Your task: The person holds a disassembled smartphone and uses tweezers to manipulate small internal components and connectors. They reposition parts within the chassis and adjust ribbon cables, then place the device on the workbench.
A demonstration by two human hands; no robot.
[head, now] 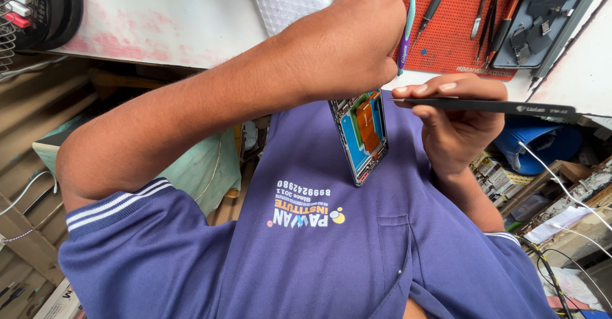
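The left hand [350, 38], at upper centre, is fisted around the top edge of an opened phone [361, 134], which hangs upright with its orange flex and blue innards facing the right hand [456, 124]. That hand pinches black tweezers [484, 106] level, tips just beside the phone. A red tool mat [456, 35] lies at upper right.

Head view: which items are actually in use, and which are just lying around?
In use:
- opened phone frame with orange flex cable, gripped in left hand
- black metal tweezers, pinched in right hand
- purple toothbrush, at the left fist

Lying about:
- red perforated mat with hand tools
- dark tray of small parts
- clear bubble wrap sheet
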